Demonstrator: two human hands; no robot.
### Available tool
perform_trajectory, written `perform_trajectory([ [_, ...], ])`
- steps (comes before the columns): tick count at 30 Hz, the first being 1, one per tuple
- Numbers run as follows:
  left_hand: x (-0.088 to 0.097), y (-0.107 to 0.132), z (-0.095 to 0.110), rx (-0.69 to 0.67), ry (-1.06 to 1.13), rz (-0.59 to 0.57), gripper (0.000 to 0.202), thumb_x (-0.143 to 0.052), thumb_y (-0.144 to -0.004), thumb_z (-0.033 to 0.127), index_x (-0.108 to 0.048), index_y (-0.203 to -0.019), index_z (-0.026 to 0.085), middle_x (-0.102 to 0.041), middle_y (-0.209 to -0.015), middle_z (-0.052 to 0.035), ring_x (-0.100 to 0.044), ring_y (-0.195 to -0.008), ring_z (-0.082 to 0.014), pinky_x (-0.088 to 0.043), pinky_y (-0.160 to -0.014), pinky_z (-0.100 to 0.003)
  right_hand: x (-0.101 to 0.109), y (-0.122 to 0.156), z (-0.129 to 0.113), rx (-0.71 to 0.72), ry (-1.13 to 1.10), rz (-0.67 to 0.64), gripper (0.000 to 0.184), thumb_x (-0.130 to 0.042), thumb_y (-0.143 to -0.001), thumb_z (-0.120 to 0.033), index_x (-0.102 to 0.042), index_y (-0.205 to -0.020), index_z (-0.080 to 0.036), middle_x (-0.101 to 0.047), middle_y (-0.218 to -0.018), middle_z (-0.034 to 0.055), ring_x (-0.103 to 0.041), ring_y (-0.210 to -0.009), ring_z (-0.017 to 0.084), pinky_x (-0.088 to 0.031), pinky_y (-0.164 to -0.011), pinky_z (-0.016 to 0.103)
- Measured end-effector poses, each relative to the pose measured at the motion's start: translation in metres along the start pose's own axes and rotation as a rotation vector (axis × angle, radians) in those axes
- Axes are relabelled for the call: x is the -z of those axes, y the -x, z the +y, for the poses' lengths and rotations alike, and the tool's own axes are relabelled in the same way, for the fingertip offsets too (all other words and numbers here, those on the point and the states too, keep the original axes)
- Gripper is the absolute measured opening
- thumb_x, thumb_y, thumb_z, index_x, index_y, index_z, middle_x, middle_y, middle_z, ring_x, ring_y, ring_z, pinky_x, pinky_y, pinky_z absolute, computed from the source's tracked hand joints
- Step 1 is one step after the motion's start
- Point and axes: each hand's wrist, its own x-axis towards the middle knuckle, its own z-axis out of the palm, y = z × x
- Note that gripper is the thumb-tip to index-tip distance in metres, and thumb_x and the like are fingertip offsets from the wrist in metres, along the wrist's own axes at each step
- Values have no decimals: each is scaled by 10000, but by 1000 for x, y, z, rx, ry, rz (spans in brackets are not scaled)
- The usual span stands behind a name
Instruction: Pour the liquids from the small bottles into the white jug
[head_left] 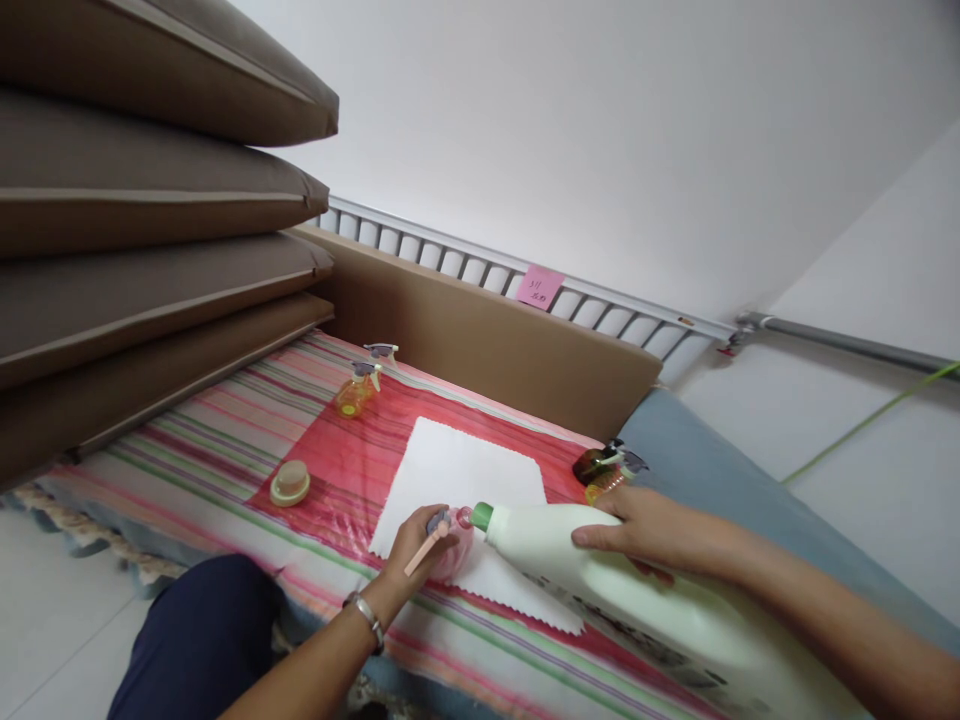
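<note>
My left hand (414,550) is closed around a small clear pink bottle (456,560). In the same hand is a spray head (433,530) in grey and peach, separate from the bottle's mouth. My right hand (637,528) grips a large pale green detergent bottle (547,535) from above, tipped nearly on its side. Its green spout (482,516) meets the mouth of the pink bottle; whether liquid flows I cannot tell. Beneath both hands lies a white sheet with scalloped edges (465,455).
A red plastic sheet (330,470) covers part of the striped cloth (187,430). A round pale cap (290,483) and yellow spray bottles (352,397) stand left; a dark spray bottle (592,464) stands right. Stacked brown cushions (157,215) rise left, a brown board (480,335) behind.
</note>
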Motion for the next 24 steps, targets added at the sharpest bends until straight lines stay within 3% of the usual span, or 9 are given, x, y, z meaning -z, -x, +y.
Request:
perform_trajectory([
  [24,0,-1,-1,1,1,2,502,-671,-665,429,-619,-1082,155,-663,-1038,-109,-607,-943,-256,-454,-836,-351,0,4,-6,-18,10,8,327,-536,-753,-479,-520,-715,-154,-512,-492,-11,-472,-405,114,-365,-361,219],
])
